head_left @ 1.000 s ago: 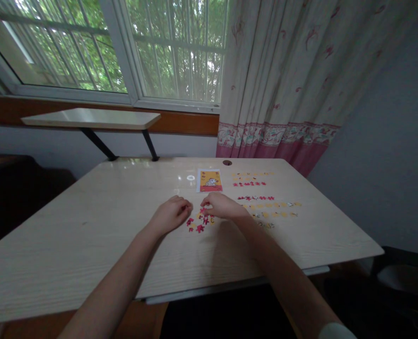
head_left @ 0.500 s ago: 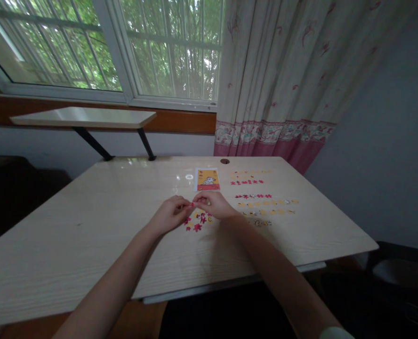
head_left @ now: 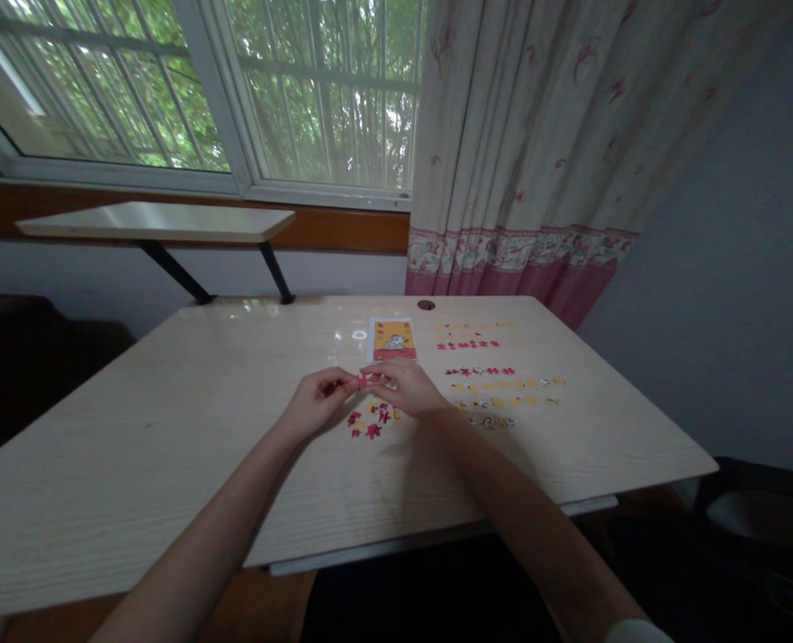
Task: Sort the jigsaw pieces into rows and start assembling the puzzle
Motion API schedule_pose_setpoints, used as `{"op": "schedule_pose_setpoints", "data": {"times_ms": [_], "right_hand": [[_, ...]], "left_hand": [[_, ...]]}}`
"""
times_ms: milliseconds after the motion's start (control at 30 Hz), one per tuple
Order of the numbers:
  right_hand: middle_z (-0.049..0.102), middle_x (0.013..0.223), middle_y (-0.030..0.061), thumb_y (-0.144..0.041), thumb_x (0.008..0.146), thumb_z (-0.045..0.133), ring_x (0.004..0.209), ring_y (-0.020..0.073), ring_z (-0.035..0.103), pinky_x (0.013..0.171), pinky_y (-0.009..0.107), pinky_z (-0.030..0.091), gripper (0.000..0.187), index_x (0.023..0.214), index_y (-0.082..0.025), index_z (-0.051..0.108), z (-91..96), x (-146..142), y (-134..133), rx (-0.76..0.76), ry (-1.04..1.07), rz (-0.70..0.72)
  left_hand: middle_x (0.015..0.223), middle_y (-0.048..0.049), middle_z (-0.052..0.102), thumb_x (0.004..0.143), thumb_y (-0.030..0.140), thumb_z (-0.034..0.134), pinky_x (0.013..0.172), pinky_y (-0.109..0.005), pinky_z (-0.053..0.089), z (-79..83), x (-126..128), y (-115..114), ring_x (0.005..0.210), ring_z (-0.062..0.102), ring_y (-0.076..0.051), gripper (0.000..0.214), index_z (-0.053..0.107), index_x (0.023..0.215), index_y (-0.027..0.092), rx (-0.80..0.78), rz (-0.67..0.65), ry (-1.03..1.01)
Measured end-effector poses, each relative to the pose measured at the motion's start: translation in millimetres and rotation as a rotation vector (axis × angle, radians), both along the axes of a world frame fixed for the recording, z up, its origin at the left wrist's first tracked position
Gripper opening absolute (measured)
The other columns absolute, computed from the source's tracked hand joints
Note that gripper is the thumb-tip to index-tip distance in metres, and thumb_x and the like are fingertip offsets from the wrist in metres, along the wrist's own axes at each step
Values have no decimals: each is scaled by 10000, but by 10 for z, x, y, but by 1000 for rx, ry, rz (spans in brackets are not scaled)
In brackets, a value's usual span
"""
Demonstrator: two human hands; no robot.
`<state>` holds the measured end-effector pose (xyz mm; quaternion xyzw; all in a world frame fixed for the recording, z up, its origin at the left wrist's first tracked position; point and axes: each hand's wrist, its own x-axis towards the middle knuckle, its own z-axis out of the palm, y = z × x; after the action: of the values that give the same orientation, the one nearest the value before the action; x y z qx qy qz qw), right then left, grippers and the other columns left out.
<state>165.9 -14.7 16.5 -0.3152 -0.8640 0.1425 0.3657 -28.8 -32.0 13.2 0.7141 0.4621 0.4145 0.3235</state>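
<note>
At the centre of the frame, the left hand (head_left: 320, 399) and right hand (head_left: 404, 387) both pinch one pink-red jigsaw piece (head_left: 363, 381) between their fingertips. Just below lies a loose cluster of jigsaw pieces (head_left: 373, 431); just above, a dog picture card (head_left: 395, 338). Right of centre, sorted rows of pieces (head_left: 509, 385) line the wooden desk (head_left: 188, 429).

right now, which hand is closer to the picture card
Right. The right hand is just in front of the near edge of the picture card; the left hand is farther off, toward the card's near left.
</note>
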Motion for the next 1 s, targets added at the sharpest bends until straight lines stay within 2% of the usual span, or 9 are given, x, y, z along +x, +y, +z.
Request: {"op": "schedule_pose_setpoints", "data": {"times_ms": [167, 333, 467, 600, 867, 1000], "right_hand": [[676, 917, 28, -334, 839, 556, 890, 144, 583, 845, 281, 415, 245, 1039, -217, 635, 14, 7, -15, 136, -20, -44], [677, 923, 25, -327, 825, 581, 908, 147, 583, 838, 299, 423, 213, 1004, -233, 649, 127, 104, -22, 189, 39, -88], [665, 931, 25, -302, 800, 615, 841, 140, 581, 779, 303, 450, 197, 987, -256, 658, 256, 277, 10, 177, 258, -239], [638, 904, 17, -263, 766, 649, 742, 118, 555, 717, 282, 465, 207, 972, -269, 669, 293, 397, 59, 146, 414, -288], [603, 974, 46, -268, 793, 609, 860, 156, 540, 777, 332, 450, 224, 1009, -278, 668, 257, 417, 74, 27, 303, -301], [612, 987, 51, -291, 799, 604, 885, 167, 539, 801, 340, 432, 232, 1023, -271, 662, 226, 406, 64, 31, 263, -308]], "left_hand": [[701, -40, 667, 737, 377, 627, 643, -260, 435, -21, 9, 9, 659, 572, -147, 238, 682, 726, 146, -28, -41, -98], [710, -53, 664, 737, 385, 613, 610, -262, 434, -12, 29, 4, 643, 565, -150, 257, 666, 772, 136, 6, 9, -58], [742, -53, 654, 797, 358, 535, 592, -254, 416, 8, -2, -8, 638, 548, -144, 245, 660, 817, 148, 116, 56, 205], [810, -58, 641, 845, 323, 464, 629, -254, 420, 22, -45, -17, 692, 554, -146, 243, 647, 866, 165, 210, -67, 437], [831, -68, 639, 862, 319, 433, 672, -279, 431, 18, -51, -12, 740, 567, -167, 255, 638, 878, 169, 218, -73, 520], [844, -66, 648, 862, 328, 430, 690, -283, 437, -1, -55, -5, 758, 579, -172, 258, 642, 882, 182, 222, -77, 519]]}}
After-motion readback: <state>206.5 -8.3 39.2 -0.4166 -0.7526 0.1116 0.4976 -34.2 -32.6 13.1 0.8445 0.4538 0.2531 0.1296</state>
